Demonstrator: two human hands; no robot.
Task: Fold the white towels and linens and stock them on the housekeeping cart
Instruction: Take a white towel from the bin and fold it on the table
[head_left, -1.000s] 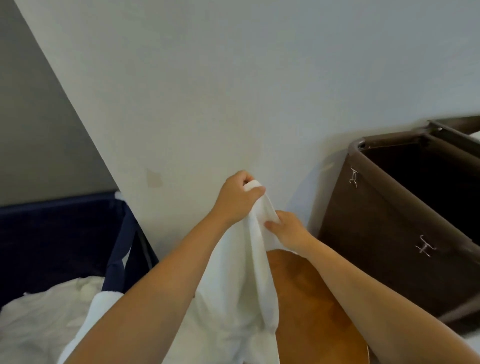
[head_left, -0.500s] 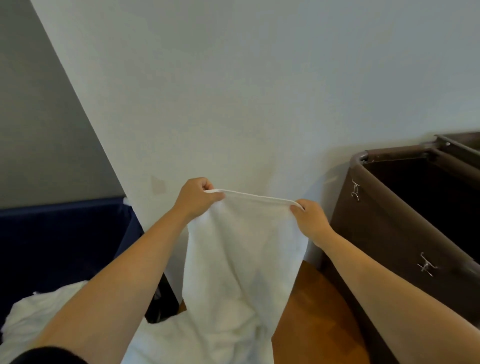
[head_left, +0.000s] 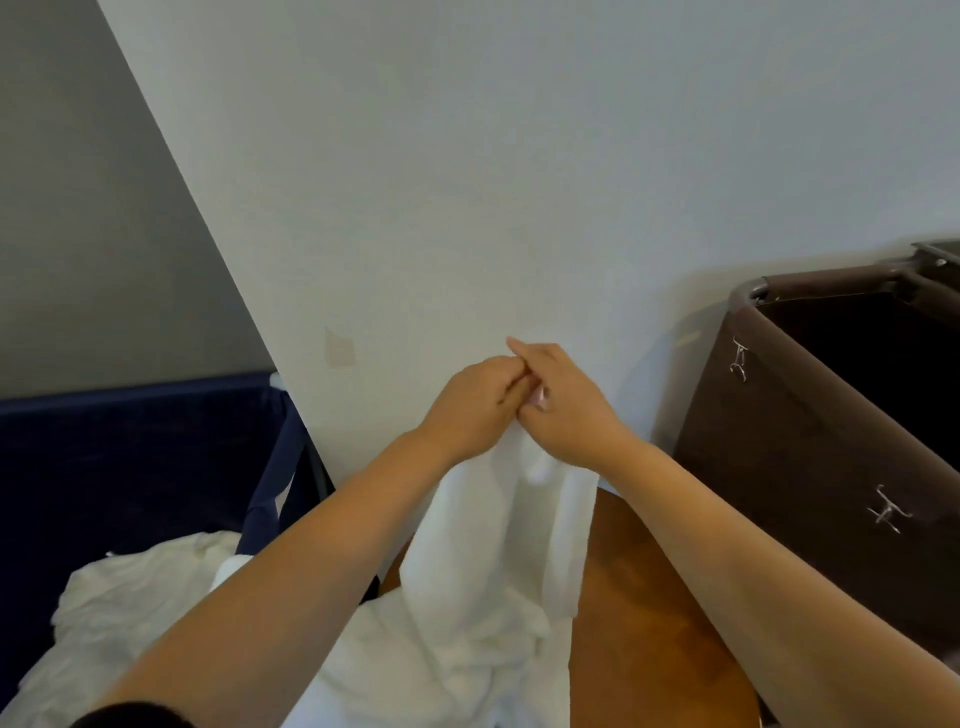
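Now, left of the brown fabric hamper (head_left: 779, 467), my left hand (head_left: 467, 410) and right hand (head_left: 571, 415) pinch together corners of the white terry towel (head_left: 478, 545); halving fold, next I'd flatten it.

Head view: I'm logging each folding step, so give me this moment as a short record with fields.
left hand: grips the white towel at its top edge
right hand: pinches the same edge, touching the left hand
towel: hangs from both hands, lower end bunched on the wooden table
left side: loose white linens by the navy hamper
right side: brown bin, open top, inside dark
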